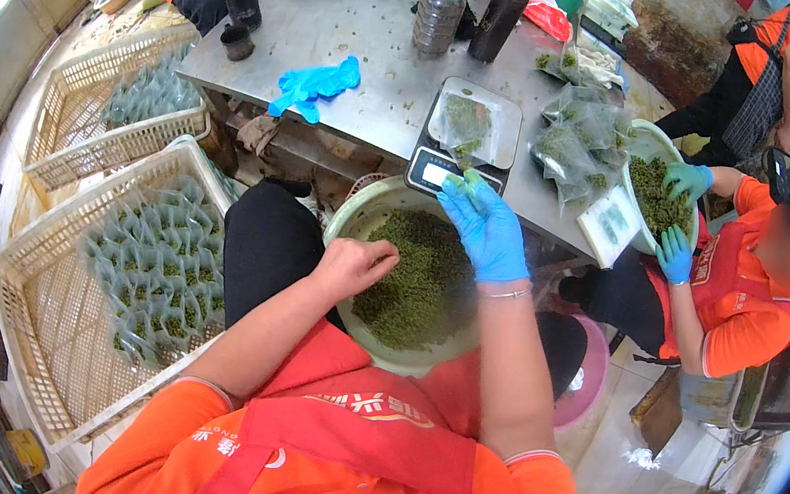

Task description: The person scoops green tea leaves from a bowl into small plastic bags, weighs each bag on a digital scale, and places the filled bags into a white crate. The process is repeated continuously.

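Observation:
A pale green bowl (347, 216) full of small green leaves rests on my lap. My bare left hand (352, 265) lies at the bowl's left rim with fingers curled over the leaves. My right hand (486, 227), in a blue glove, hovers over the bowl's far edge, pinching a few green leaves just below a small digital scale (438, 169). On the scale sits a white tray (505, 123) with a clear bag of green leaves (465, 121).
A grey metal table (372, 52) carries a loose blue glove (315, 84), flasks, stacked tins and filled bags. Two white crates (54, 300) of packed bags stand at my left. A person in orange at the right works gloved hands in another bowl (648, 141).

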